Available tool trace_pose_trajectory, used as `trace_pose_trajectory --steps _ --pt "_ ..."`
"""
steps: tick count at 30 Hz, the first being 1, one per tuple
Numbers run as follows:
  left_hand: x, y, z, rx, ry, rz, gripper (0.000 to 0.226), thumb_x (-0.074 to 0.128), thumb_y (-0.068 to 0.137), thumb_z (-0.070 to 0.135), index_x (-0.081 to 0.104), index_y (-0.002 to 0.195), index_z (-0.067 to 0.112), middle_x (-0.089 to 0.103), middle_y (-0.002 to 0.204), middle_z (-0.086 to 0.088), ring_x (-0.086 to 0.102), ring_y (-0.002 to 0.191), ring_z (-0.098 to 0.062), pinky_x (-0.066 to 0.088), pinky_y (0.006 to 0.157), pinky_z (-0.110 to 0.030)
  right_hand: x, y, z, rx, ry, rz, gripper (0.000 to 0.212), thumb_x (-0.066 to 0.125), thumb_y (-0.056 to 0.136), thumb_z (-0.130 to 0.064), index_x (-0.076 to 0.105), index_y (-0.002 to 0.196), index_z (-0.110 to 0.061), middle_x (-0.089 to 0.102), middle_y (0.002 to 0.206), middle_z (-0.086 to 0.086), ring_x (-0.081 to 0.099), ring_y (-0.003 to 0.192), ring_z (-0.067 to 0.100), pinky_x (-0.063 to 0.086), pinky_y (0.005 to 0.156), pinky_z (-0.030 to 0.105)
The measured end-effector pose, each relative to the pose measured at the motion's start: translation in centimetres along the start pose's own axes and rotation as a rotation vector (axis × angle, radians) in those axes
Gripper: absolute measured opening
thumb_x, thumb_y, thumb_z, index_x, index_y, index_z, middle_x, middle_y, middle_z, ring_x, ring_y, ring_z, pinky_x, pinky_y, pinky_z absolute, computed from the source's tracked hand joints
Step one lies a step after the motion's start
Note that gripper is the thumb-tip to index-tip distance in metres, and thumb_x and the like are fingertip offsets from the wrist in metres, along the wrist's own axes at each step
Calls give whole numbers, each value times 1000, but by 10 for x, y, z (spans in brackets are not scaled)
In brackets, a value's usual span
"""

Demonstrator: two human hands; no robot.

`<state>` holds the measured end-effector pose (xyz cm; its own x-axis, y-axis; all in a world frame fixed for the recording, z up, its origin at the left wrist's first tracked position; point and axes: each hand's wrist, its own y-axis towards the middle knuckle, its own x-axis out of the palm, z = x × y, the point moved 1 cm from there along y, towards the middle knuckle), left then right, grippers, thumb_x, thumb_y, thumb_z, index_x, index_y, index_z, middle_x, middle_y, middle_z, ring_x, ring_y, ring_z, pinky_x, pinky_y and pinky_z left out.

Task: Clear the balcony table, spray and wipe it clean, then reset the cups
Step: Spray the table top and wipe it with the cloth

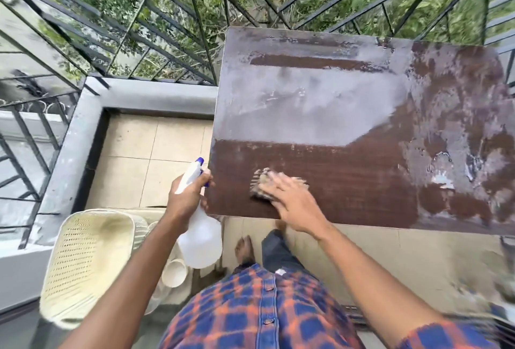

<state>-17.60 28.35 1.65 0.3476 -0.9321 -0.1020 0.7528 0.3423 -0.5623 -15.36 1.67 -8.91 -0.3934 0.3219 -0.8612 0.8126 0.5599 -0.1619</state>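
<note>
I judge the wiping step to be in hand: the table (348, 181) carries no cups, and a pale wet film covers its top beyond the right hand (289, 203) and out to that hand's right, while the strip around the hand shows dark brown; the right hand lies with fingers straight and spread, pressing flat on a crumpled cloth (260, 185) that pokes out past its fingertips, near the table's front edge; the left hand (186, 195) is to the left of the right one, just off the table's corner, its fingers curled round the neck of the spray bottle (200, 240), with the nozzle pointing away from me and the white body hanging below the fist; the next move, as I see it, calls for pushing the cloth forward and to the right into the film with steady flat pressure, in overlapping strokes, with the bottle kept off the top; the cups (174, 272) sit low, below the left hand and beside the bottle's body, next to what looks like a cream perforated chair (83, 259), so the reset is not yet begun; the right hand and cloth are blurred, so I cannot tell how much cloth lies beneath the palm; the left forearm and the bottle hide part of the cups, so I cannot count them; whether a finger is on the trigger I cannot tell; the table's end to the far right of the right hand is cut off by the frame
</note>
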Motion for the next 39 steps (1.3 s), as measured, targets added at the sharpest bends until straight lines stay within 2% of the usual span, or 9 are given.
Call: trace_pose_trajectory --steps 6,11,16,21,24,29,33,37,39 --pt "2 -3 -14 7 48 -46 9 63 99 20 68 92 15 64 81 -7 41 40 -16 38 40 -23 -37 -98 101 892 31 390 58 60 97 -20 44 153 -25 29 165 9 34 148 34 31 119 49" --pt "-1 -4 -25 2 51 -82 9 65 99 24 69 93 18 65 82 -9 41 44 -23 39 47 -28 -7 -95 58 1200 110 555 57 58 98 -16 44 153 -19 27 164 19 28 147 42 23 119 51" --pt "-9 -13 -31 -3 77 -73 16 64 99 23 68 93 8 66 82 -9 43 42 -16 39 45 -26 42 -31 -50 814 64 384 64 60 93 -14 41 154 -23 26 166 16 27 150 39 29 119 55" --pt "-24 -24 -35 3 22 -33 26 65 98 21 75 77 30 65 80 -11 44 42 -18 40 52 -29 53 33 -123 190 14 -46 85 58 88 2 23 161 -28 6 171 8 5 157 31 -4 124 42" --pt "-30 -29 -33 -24 -69 15 44 64 98 15 77 70 45 66 75 -9 48 41 -14 42 51 -27 48 51 -137 -74 -85 -243 77 62 92 -8 29 158 -29 10 171 4 8 157 29 2 127 44" --pt "-32 -28 -37 1 -13 36 19 66 97 18 70 80 25 64 76 -10 46 42 -16 41 48 -25 41 41 -111 -333 -206 -309 66 58 88 -6 49 148 -33 28 166 -3 23 153 26 16 125 47" --pt "-18 -27 -42 -2 2 -8 12 65 98 22 68 86 24 65 80 -10 43 43 -18 39 49 -27 27 -9 -52 -376 -194 -200 61 63 72 0 68 127 -28 50 153 0 44 141 28 33 117 50" --pt "8 -30 -44 -11 1 -38 9 67 99 24 69 91 21 67 79 -6 52 54 -16 40 49 -27 -6 -87 25 -144 -136 -82 66 56 72 3 66 128 -30 51 153 0 45 142 28 34 118 46" --pt "23 -30 -43 -6 19 -60 12 65 100 23 68 93 13 65 81 -8 50 47 -12 41 44 -24 -19 -132 65 27 -103 -37 71 59 74 7 61 131 -33 44 158 -4 39 146 27 30 120 46"
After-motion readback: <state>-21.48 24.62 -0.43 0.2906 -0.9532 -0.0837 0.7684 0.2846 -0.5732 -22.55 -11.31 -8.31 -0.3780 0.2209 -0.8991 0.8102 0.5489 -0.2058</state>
